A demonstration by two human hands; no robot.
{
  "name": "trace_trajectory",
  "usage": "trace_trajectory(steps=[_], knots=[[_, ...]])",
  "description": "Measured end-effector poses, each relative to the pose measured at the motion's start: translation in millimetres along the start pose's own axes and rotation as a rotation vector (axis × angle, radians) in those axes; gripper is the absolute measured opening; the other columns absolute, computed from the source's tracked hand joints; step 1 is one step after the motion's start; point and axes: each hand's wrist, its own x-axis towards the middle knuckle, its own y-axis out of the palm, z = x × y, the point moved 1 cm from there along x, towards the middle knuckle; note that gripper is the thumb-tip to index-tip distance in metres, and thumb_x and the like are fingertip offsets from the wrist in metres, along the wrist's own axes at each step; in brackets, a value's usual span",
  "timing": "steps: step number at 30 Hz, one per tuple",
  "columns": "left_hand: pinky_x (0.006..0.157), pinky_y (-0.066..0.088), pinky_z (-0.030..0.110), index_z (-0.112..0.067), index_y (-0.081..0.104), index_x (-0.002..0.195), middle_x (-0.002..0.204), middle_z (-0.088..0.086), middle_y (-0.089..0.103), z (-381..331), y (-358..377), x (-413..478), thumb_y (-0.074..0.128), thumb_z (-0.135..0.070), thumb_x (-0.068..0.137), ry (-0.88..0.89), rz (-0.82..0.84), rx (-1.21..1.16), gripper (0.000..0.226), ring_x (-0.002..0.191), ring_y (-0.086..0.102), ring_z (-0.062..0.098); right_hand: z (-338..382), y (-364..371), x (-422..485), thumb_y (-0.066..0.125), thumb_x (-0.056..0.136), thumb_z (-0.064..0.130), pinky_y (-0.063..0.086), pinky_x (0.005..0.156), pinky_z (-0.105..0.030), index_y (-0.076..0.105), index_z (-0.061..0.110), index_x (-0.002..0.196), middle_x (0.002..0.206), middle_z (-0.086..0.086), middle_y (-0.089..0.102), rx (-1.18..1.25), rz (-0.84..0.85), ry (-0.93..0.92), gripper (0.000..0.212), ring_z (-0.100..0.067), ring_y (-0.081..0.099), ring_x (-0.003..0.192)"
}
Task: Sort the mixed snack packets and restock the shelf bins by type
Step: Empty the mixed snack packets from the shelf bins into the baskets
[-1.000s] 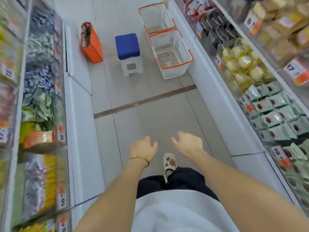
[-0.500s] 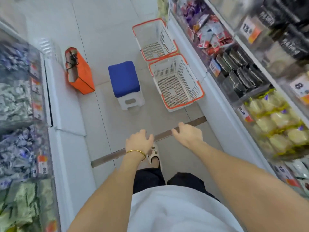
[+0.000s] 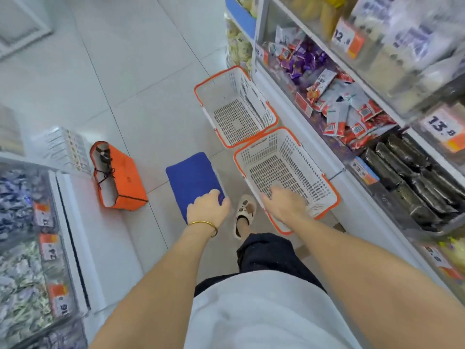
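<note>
Two white baskets with orange rims stand on the aisle floor by the right shelf, the near basket point(image 3: 324, 182) and the far basket point(image 3: 214, 81); both look bare inside. My right hand point(image 3: 284, 201) hangs over the near basket's front corner, fingers loose, holding nothing. My left hand point(image 3: 207, 209) hovers over the near edge of a blue-topped stool point(image 3: 191, 177), fingers loosely curled, also without anything in it. Shelf bins on the right hold red-and-white packets point(image 3: 344, 114), purple sweets point(image 3: 299, 61) and dark packets point(image 3: 412, 177).
An orange paper bag point(image 3: 125, 177) lies on the floor to the left of the stool. Clear-fronted bins of blue and green packets point(image 3: 17, 235) line the left side. My slippered foot point(image 3: 245, 215) stands between the stool and the near basket.
I have walked forward along the aisle. The stool and baskets have come up under my hands, which stay outstretched and hold nothing.
</note>
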Motion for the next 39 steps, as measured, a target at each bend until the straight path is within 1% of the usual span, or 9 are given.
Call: trace_trajectory(steps=[4, 8, 12, 17, 21, 26, 30, 36, 39], knots=[[0.086, 0.043, 0.038, -0.018, 0.051, 0.119, 0.108, 0.003, 0.064, -20, -69, 90, 0.032, -0.040, 0.096, 0.037, 0.026, 0.065, 0.037, 0.098, 0.056, 0.025, 33, -44, 80, 0.031, 0.097, 0.049, 0.040, 0.065, -0.032, 0.052, 0.014, 0.097, 0.086, -0.005, 0.062, 0.041, -0.006, 0.053, 0.042, -0.022, 0.055, 0.075], [0.083, 0.045, 0.039, -0.019, 0.054, 0.100, 0.096, 0.006, 0.061, -54, -124, 158, 0.036, -0.035, 0.094, 0.104, 0.051, 0.062, 0.025, 0.098, 0.057, 0.031, 47, -88, 131, 0.034, 0.096, 0.043, 0.038, 0.068, -0.031, 0.056, 0.013, 0.104, 0.098, -0.007, 0.065, 0.136, -0.013, 0.132, 0.038, -0.025, 0.057, 0.083], [0.092, 0.044, 0.042, -0.017, 0.051, 0.121, 0.117, 0.009, 0.062, -95, -158, 207, 0.035, -0.042, 0.096, 0.216, 0.135, 0.065, 0.039, 0.107, 0.055, 0.033, 46, -121, 163, 0.033, 0.096, 0.048, 0.041, 0.073, -0.033, 0.057, 0.017, 0.111, 0.104, -0.003, 0.066, 0.239, -0.058, 0.240, 0.042, -0.026, 0.061, 0.093], [0.096, 0.042, 0.039, -0.011, 0.050, 0.125, 0.126, 0.011, 0.058, -142, -181, 253, 0.035, -0.039, 0.097, 0.425, 0.144, 0.182, 0.042, 0.115, 0.053, 0.030, 45, -155, 191, 0.031, 0.099, 0.048, 0.043, 0.078, -0.036, 0.052, 0.013, 0.121, 0.113, -0.008, 0.064, 0.333, -0.129, 0.402, 0.046, -0.029, 0.060, 0.103], [0.095, 0.037, 0.038, -0.014, 0.050, 0.125, 0.126, 0.008, 0.058, -171, -186, 298, 0.034, -0.043, 0.096, 0.572, 0.183, 0.311, 0.044, 0.116, 0.051, 0.028, 46, -168, 213, 0.031, 0.099, 0.049, 0.044, 0.086, -0.038, 0.049, 0.015, 0.126, 0.121, -0.006, 0.062, 0.453, -0.200, 0.551, 0.047, -0.028, 0.058, 0.110], [0.103, 0.035, 0.041, -0.020, 0.043, 0.137, 0.139, 0.005, 0.048, -204, -187, 375, 0.037, -0.041, 0.096, 0.799, 0.277, 0.431, 0.047, 0.126, 0.044, 0.026, 50, -167, 263, 0.029, 0.098, 0.049, 0.042, 0.093, -0.038, 0.044, 0.018, 0.133, 0.132, -0.004, 0.056, 0.619, -0.272, 0.824, 0.049, -0.026, 0.053, 0.119], [0.104, 0.036, 0.041, -0.020, 0.045, 0.137, 0.141, 0.004, 0.047, -214, -190, 435, 0.039, -0.037, 0.096, 0.978, 0.332, 0.461, 0.044, 0.129, 0.041, 0.025, 64, -169, 304, 0.030, 0.099, 0.049, 0.044, 0.092, -0.037, 0.043, 0.018, 0.135, 0.132, -0.003, 0.056, 0.670, -0.331, 0.994, 0.049, -0.025, 0.053, 0.121], [0.104, 0.034, 0.040, -0.016, 0.051, 0.130, 0.136, 0.004, 0.051, -218, -159, 500, 0.043, -0.031, 0.094, 1.207, 0.226, 0.338, 0.040, 0.127, 0.040, 0.026, 53, -140, 348, 0.034, 0.098, 0.046, 0.044, 0.093, -0.037, 0.041, 0.020, 0.137, 0.133, -0.002, 0.055, 0.671, -0.448, 1.040, 0.047, -0.024, 0.051, 0.121], [0.108, 0.032, 0.044, -0.012, 0.054, 0.128, 0.137, 0.008, 0.050, -233, -105, 513, 0.026, -0.045, 0.087, 1.309, 0.134, 0.259, 0.060, 0.129, 0.040, 0.031, 10, -105, 370, 0.040, 0.098, 0.040, 0.046, 0.094, -0.040, 0.040, 0.020, 0.139, 0.136, -0.004, 0.050, 0.532, -0.573, 1.004, 0.046, -0.025, 0.047, 0.123]])
